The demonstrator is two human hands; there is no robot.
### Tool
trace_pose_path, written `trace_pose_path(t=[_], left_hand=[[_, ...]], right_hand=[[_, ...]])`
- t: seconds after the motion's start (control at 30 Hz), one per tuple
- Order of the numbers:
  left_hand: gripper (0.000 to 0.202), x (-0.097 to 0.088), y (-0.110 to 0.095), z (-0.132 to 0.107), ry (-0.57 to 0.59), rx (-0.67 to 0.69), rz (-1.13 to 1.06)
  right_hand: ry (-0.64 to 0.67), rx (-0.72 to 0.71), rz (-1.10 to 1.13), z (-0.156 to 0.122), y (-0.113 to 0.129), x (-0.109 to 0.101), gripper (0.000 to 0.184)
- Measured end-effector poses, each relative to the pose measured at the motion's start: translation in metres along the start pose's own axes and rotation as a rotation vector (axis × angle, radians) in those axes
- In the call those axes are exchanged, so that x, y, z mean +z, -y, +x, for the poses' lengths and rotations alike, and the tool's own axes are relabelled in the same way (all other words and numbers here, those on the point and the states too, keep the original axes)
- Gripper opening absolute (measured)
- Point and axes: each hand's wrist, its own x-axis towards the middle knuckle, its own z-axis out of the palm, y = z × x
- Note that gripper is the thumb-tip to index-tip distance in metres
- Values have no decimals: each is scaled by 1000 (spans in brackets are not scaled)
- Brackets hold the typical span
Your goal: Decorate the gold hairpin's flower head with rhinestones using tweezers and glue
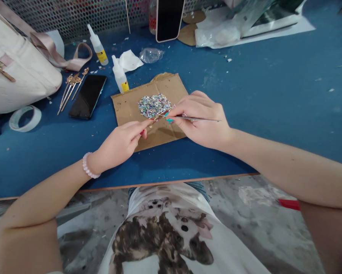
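My left hand (121, 140) is closed, its fingertips pinching a thin gold hairpin (156, 117) that points up to the right. My right hand (203, 118) is closed on slim metal tweezers (201, 118), whose back end sticks out to the right. Their tips meet the hairpin, partly hidden by the fingers. Just behind both hands a pile of small glittering rhinestones (154, 104) lies on a piece of brown cardboard (171, 85). At the cardboard's upper left edge stands a small glue bottle (120, 76) with a yellow label.
Another glue bottle (98, 47) stands farther back. Several gold hairpins (71, 89) lie beside a black phone (88, 97) on the left, near a tape roll (25, 118) and a white bag (19, 64). Behind are an upright phone (170, 19) and plastic bags (230, 28) on the blue table (274, 95).
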Motion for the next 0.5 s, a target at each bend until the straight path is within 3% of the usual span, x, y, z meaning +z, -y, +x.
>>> trace_pose_path(t=[0.2,0.5], left_hand=[[46,0,0,1,0,-9,-10],[48,-2,-1,3,-8,-71,-45]], right_hand=[[99,61,-40,-2,-2,1,19],[11,-9,-14,-2,0,1,13]])
